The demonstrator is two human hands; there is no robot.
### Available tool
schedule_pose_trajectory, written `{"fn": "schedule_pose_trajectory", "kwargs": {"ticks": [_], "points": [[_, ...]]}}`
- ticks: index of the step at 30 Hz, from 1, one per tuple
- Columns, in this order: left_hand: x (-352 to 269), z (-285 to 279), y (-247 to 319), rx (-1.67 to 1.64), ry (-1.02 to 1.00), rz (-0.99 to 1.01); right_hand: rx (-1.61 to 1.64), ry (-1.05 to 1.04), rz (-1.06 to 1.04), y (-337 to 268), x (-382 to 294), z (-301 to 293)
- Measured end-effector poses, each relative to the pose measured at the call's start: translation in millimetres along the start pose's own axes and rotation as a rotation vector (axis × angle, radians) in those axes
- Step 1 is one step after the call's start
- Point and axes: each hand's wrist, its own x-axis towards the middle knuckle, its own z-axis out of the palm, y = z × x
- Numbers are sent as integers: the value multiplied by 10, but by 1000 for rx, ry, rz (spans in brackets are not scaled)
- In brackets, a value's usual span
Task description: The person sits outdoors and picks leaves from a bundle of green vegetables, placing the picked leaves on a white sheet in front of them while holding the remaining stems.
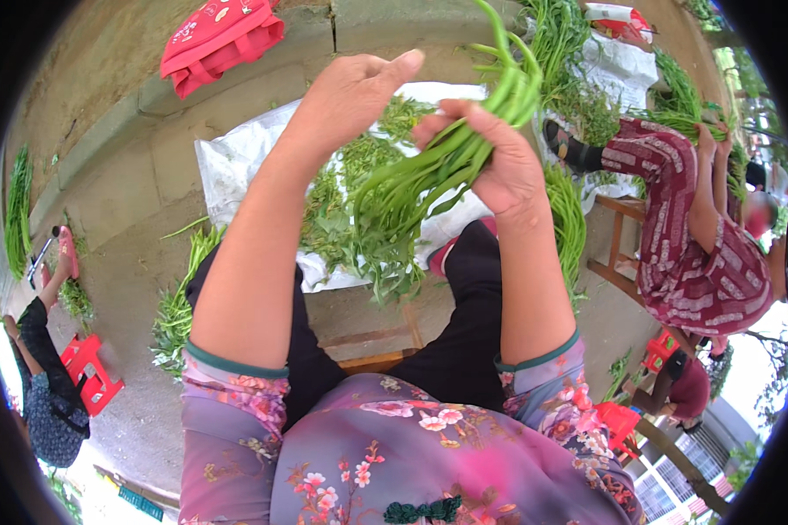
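In the head view my right hand (pixel 499 154) is closed around a bunch of long green leafy stems (pixel 420 177). The bare stem ends curve up past my fingers and the leaves hang down over a white plastic sheet (pixel 226 164). My left hand (pixel 358 88) is raised to the left of the bunch, its thumb stretched out and apart from it; nothing shows in it, though its palm side is partly hidden. Loose leaves and trimmings (pixel 368 157) lie heaped on the sheet. More stems lie beside my legs, one pile at the left (pixel 187 295) and one at the right (pixel 565 223).
A red bag (pixel 226 39) lies beyond the concrete kerb (pixel 105 144). At right, a person in patterned clothes (pixel 676 216) sits on a wooden seat (pixel 617 262), handling green stems. Another person (pixel 52 407) sits at left near a red plastic stool (pixel 92 374). More greens (pixel 558 52) lie at upper right.
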Motion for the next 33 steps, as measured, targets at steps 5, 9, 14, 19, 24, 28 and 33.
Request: {"fn": "schedule_pose_trajectory", "kwargs": {"ticks": [5, 9, 14, 19, 24, 28, 33], "points": [[-68, -22, -104, 6, 23, 8, 271, 275, -258, -343, -10, -330], [-39, 20, -220, -2, 10, 33, 358, 385, -372, -528, -75, -408], [-5, 155, -298, 23, -37, 58, 366, 284, -487, -686, -222, -613], [-3, 193, -345, 4, -108, 3, 355, 179, -600, -746, -311, -640], [-32, 352, -315, -476, -428, 40, 355, 168, -580, -778, -334, -715], [-38, 477, -215, 35, -354, 91, 399, 152, -526, -772, -313, -686], [-91, 673, -218, -16, -139, 168, 435, 85, -445, -738, -288, -644]]}}
